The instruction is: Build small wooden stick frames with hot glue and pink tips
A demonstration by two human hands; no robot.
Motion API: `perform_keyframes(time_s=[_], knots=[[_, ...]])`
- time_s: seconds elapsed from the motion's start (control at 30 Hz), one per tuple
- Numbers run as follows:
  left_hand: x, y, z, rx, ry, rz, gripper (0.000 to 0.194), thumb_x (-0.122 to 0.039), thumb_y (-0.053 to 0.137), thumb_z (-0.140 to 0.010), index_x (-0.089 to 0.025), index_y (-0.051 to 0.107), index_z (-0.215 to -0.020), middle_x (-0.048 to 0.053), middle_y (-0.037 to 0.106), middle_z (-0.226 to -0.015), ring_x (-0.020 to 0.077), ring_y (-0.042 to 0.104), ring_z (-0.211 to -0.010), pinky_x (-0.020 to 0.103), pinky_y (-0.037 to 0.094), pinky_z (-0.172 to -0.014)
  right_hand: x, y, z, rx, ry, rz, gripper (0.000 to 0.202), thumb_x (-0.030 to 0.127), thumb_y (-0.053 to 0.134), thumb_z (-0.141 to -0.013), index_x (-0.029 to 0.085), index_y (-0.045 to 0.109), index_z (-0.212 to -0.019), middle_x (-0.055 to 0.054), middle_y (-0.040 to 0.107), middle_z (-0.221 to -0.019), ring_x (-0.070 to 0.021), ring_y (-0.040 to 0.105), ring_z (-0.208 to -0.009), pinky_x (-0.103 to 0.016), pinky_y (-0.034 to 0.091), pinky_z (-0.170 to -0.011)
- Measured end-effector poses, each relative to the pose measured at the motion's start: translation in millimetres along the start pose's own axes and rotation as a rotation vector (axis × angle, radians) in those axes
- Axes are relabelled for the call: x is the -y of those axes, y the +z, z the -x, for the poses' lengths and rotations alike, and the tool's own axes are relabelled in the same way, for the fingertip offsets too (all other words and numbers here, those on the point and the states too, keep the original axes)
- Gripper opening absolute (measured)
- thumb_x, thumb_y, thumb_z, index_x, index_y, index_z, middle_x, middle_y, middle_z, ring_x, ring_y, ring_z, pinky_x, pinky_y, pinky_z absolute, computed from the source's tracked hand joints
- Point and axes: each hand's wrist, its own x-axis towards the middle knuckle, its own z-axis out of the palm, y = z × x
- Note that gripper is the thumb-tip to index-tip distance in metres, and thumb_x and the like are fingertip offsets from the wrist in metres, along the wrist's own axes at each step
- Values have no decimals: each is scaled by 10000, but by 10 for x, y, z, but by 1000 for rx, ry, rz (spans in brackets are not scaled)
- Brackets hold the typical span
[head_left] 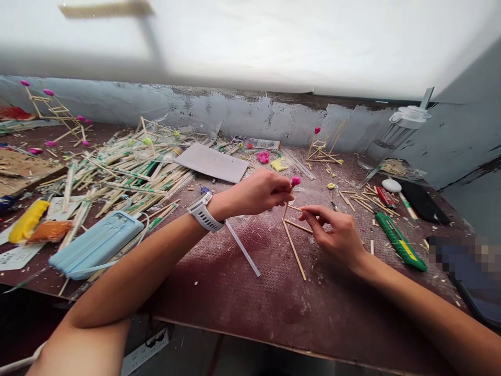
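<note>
My left hand (270, 192), with a white watch (206, 212) on its wrist, is closed on the upper part of a small stick frame (294, 248), just below a pink clay lump (295, 181). Thin wooden sticks run down from there, one reaching toward the table's front. To the right, my right hand (332, 230) pinches the end of a short wooden stick (295, 208) that belongs to or touches the frame. Another stick passes behind its fingers. A translucent strip (243, 248) lies on the table left of the frame.
The dark red table (235, 308) bears a pile of sticks (129, 172) and a light blue device (97, 245) at left. A grey board (211, 162) lies behind. At right are a green cutter (401, 243), a phone (469, 277), a clear bottle (395, 136) and a stick model (321, 149).
</note>
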Motion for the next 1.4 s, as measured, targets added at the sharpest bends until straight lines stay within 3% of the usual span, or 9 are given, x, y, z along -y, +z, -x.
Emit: perform_keyframes(time_s=[0.6, 1.4], knots=[[30, 10, 7, -7, -5, 4, 257, -248, 645, -973, -144, 670, -739, -3, 622, -606, 83, 461, -546, 267, 333, -545, 15, -5, 4, 1, 4, 13, 150, 279, 619, -1019, 223, 744, -1081, -36, 842, -909, -205, 795, -728, -305, 608, -696], [36, 14, 7, 5, -16, 34, 269, -266, 621, -985, -141, 691, -758, 23, 687, -676, 87, 540, -568, 262, 405, -572, -8, 9, 2, -22, -40, 53, 173, 308, 607, -1023, 230, 745, -1094, -48, 844, -941, -208, 788, -711, -324, 619, -702]])
